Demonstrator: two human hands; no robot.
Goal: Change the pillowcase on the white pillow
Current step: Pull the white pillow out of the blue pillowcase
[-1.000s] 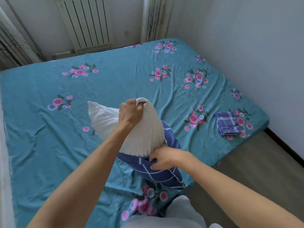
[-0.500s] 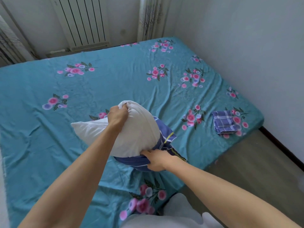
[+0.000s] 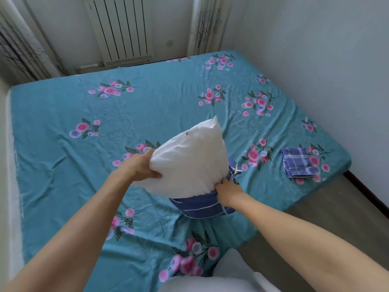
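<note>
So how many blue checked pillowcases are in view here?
2: one pillowcase bunched around the white pillow's lower end, gripped by the right hand; one folded pillowcase near the bed's right edge.

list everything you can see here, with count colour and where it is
pillow: 1, white, held above the near middle of the bed, mostly out of its case
pillowcase: 1, dark blue with white lines, bunched round the pillow's lower end
folded cloth: 1, blue with white checks, on the bed near its right edge
bed sheet: 1, teal with pink flower sprays, covering the whole bed
radiator: 1, white, on the far wall
curtains: 2, pale with a dark branch print, either side of the radiator
floor: grey-brown, right of the bed
left hand: 1, gripping the pillow's left side
right hand: 1, gripping the pillowcase's edge
</note>
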